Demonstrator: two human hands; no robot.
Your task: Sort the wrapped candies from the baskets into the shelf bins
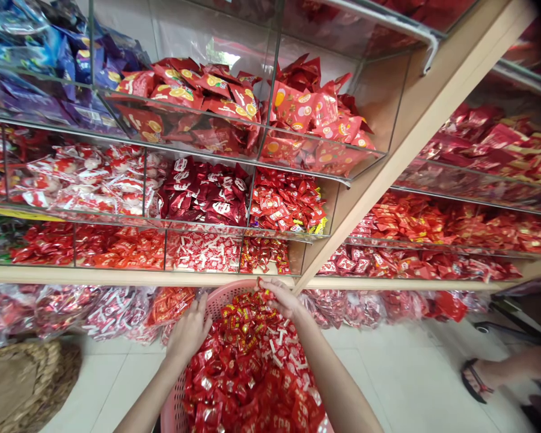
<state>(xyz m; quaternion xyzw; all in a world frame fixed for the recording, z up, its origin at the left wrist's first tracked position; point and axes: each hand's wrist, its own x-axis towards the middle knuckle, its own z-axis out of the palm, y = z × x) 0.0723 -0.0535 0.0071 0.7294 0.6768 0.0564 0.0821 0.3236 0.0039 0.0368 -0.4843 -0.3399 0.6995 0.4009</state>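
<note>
A pink perforated plastic basket (170, 391) full of wrapped candies (234, 373) is in front of me. My left hand (190, 329) is closed on the basket's left rim. At the far side, my right hand (280, 299) pinches a small red-wrapped candy (265, 293) above the pile. Gold-and-red candies lie beneath it, white-and-red ones to the right, and shiny red packets nearer me. Just beyond the basket, the bottom shelf bin (270, 255) holds similar red-and-gold candies, beside a bin of white-and-red candies (210, 251).
Clear-fronted shelves of red packets (189, 90) rise ahead, with a wooden upright (415, 132) on the right. Bagged candies (121, 310) line the floor below. A woven basket (31, 385) stands at left. Another person's sandalled foot (480, 380) is at right.
</note>
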